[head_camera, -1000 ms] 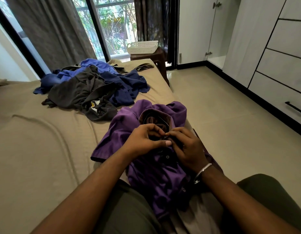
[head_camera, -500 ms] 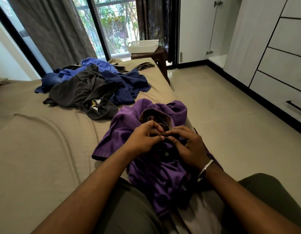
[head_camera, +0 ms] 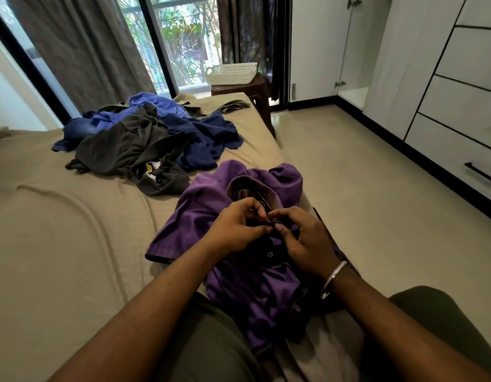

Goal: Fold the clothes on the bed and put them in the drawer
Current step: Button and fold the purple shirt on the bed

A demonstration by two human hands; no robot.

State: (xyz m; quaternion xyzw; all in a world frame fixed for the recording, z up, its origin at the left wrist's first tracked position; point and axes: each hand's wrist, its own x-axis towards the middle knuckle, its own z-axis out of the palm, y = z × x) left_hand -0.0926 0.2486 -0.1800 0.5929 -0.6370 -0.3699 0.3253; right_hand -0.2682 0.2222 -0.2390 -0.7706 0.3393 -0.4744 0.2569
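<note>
Person is sitting at the edge of the tan-sheeted bed. Left hand and right hand are both pinching the dark placket of a crumpled purple button-up shirt, which is lying across the lap. A heap of blue and grey clothes is lying well apart, farther up the bed.

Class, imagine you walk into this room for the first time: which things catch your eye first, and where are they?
The purple shirt on the person's lap, at the bed's near edge, with the left hand and right hand pinching its placket below the collar. Behind it, a pile of blue and grey clothes lies unfolded on the bed.
</note>
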